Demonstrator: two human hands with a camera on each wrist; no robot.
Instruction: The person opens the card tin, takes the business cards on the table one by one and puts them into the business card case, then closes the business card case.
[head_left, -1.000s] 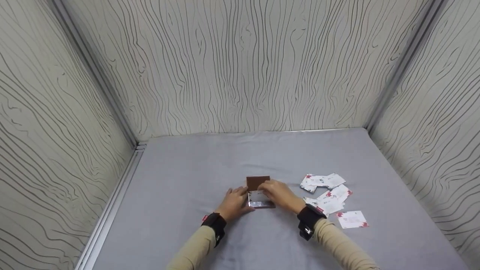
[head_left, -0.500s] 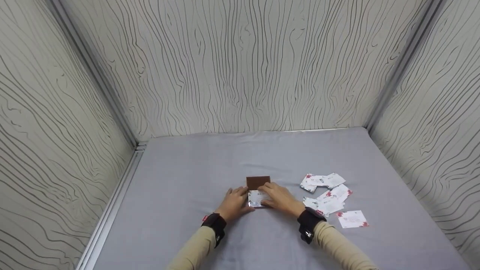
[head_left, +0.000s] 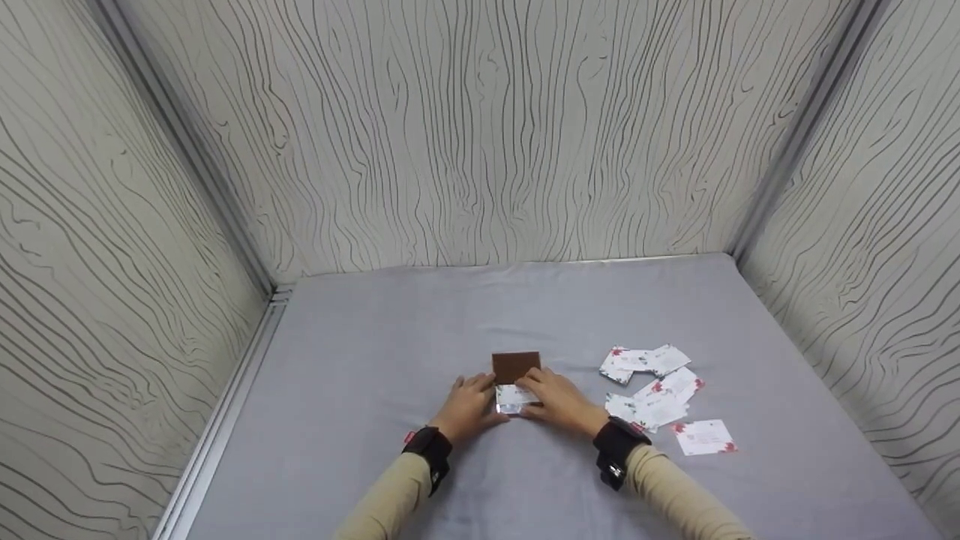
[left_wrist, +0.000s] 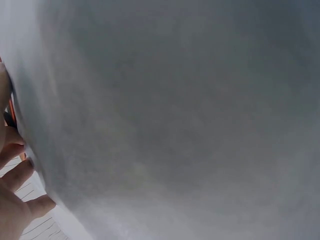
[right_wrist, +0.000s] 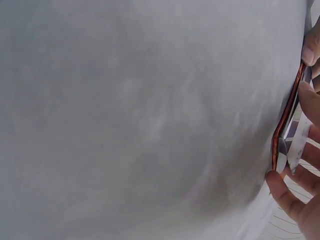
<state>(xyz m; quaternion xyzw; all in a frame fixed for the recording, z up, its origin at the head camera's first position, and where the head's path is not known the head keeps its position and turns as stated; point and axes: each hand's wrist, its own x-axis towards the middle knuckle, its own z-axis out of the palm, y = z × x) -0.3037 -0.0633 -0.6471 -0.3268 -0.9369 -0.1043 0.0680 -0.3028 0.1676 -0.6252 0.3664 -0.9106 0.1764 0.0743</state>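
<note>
A brown card case point(head_left: 515, 366) lies on the grey cloth with its lid flap spread away from me. Its near half bears a white card point(head_left: 511, 398) with printed text and a floral corner. My left hand point(head_left: 465, 407) holds the case's left edge, thumb at the near corner and fingers at the far side. From the right, my right hand point(head_left: 561, 403) spans the card, thumb near its lower edge and fingertips at its upper edge. In the right wrist view, the case's reddish-brown edge point(right_wrist: 287, 115) shows side-on, the white card point(right_wrist: 299, 142) tilted slightly above it.
Several white cards with red and green floral corners lie in a loose pile point(head_left: 660, 401) to the right of my right hand. One single card point(head_left: 705, 438) lies nearer me. Wood-grain-patterned panels point(head_left: 495, 135) enclose the table point(head_left: 360, 337) at the back and sides.
My right hand has brought the white card down over the case's near half, then slid it slightly toward me. The left hand has stayed at the case's left edge.
</note>
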